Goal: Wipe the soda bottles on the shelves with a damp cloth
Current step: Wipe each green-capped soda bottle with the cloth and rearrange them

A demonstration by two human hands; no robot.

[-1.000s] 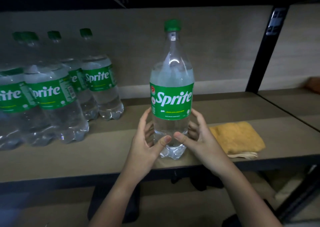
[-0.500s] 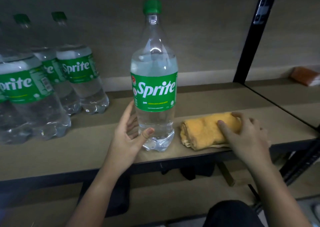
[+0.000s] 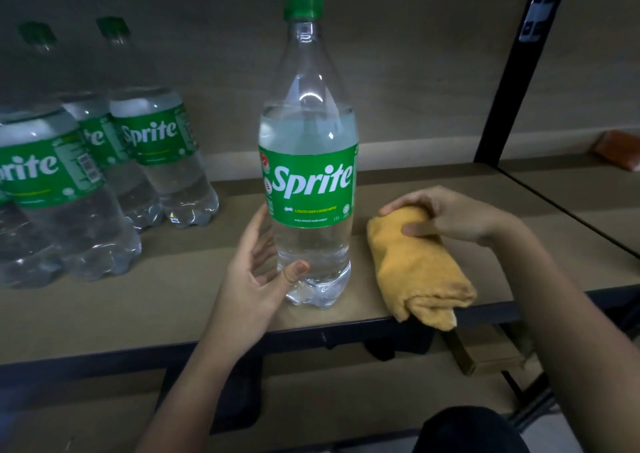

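At the near lip of the shelf [image 3: 104, 300] the left hand [image 3: 249, 276] cups the lower body of the Sprite bottle [image 3: 310, 182], thumb pressed on its front and fingers curved behind it, steadying it upright close to that edge. Just right of the bottle, the right hand [image 3: 450, 213] grasps the far end of the folded yellow cloth [image 3: 415, 265], fingers curled over the top and thumb pinching its side, while the cloth's near end hangs a little past the shelf lip. The step in hand looks like picking up the cloth; the next move calls for lifting it and bringing it left onto the bottle while the left hand keeps its hold. With the bottle so near the edge, a hard sideways wipe could tip it forward. Bare shelf lies behind and to the right for swinging the cloth; farther left the other Sprite bottles [image 3: 152, 155] crowd together, and a dark upright post [image 3: 509, 72] bounds the bay far right.
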